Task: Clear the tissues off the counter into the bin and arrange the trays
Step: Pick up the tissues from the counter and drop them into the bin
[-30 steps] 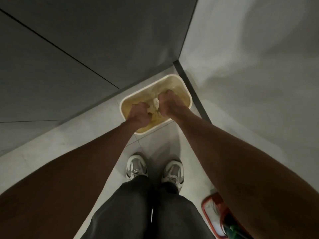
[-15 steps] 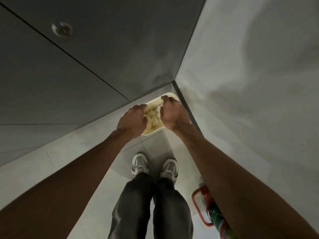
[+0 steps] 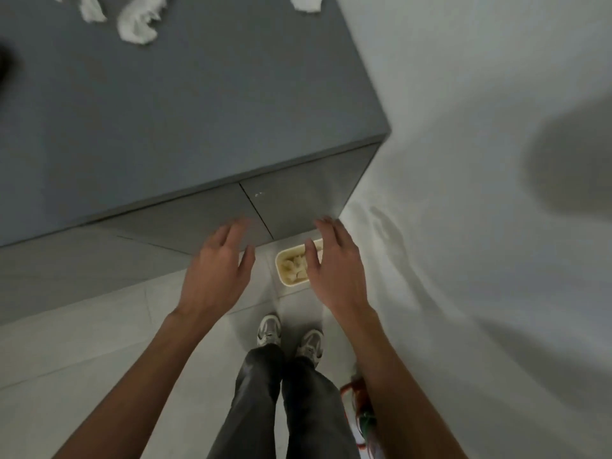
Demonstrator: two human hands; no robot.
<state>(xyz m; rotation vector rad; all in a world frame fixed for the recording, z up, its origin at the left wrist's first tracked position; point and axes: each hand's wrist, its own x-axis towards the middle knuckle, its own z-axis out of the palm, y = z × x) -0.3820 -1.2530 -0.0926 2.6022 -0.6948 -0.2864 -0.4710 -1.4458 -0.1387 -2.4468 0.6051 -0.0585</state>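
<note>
A small cream bin [image 3: 287, 282] stands on the floor in the corner between the grey counter's front and the white wall, with crumpled tissues [image 3: 293, 267] inside. My right hand [image 3: 334, 266] hovers above it with spread fingers, covering its right part. My left hand [image 3: 218, 270] is raised to the bin's left, fingers straight, holding nothing. On the grey counter [image 3: 198, 120], white crumpled tissues lie along the far edge: one large wad [image 3: 137, 23], a smaller one [image 3: 92, 9] to its left and another [image 3: 306, 2] at the right.
The white wall [image 3: 480, 160] runs down the right side. My feet in grey shoes [image 3: 270, 331] stand on pale floor tiles just before the bin. A red-edged object [image 3: 356, 402] lies on the floor by my right leg, partly hidden by my arm. A dark shape [image 3: 6, 67] sits at the counter's left edge.
Both hands have let go of the tissues in the bin and lifted with fingers spread. My view has risen, so the counter top and its tissues now show.
</note>
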